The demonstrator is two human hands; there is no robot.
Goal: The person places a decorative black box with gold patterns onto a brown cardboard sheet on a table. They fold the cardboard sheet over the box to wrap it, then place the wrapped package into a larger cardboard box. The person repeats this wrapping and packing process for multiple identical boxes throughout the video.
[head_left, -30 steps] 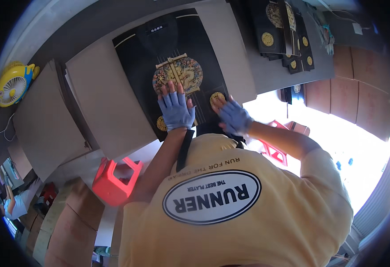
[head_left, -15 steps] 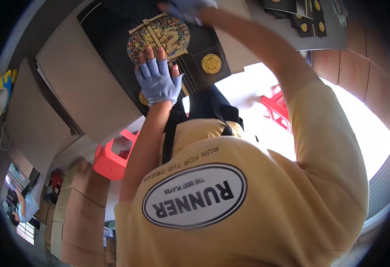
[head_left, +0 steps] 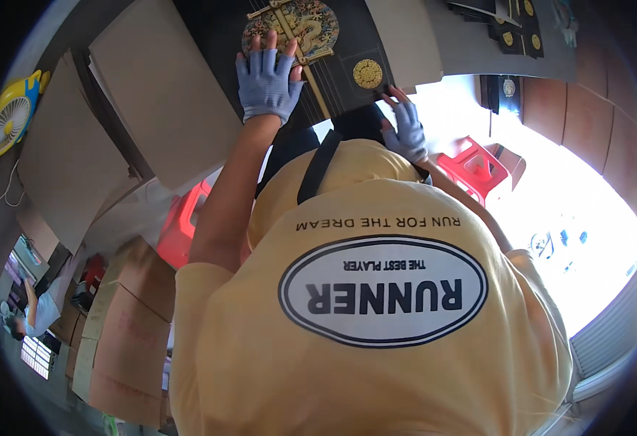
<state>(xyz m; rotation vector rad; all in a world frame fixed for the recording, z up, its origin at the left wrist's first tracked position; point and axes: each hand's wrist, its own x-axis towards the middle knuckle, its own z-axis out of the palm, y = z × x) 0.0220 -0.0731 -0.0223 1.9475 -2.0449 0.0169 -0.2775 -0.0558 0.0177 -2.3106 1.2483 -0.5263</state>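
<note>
A black printed sheet (head_left: 358,40) lies before me, with a colourful round dragon picture (head_left: 307,33), gold bars and a gold round emblem (head_left: 367,73). My left hand (head_left: 268,83), in a grey-blue fingerless glove, rests flat on it, fingertips at the lower left of the dragon picture. By the sheet's near right corner is my right hand (head_left: 406,129), gloved alike, fingers stretched and thumb apart. Its fingertips are close to the edge; whether they touch it I cannot tell. The far part of the sheet is cut off by the picture's top.
Large grey-brown boards (head_left: 162,87) lie at the left. Several black cards with gold emblems (head_left: 511,36) sit at the far right. Red stools (head_left: 475,168) stand below the table, cardboard boxes (head_left: 126,341) at lower left. A yellow fan (head_left: 10,120) and another person (head_left: 39,309) are further left.
My right hand has come from the sheet's far side to its near right corner. My left hand stays flat on the sheet. The whole view has shifted, so the sheet sits higher.
</note>
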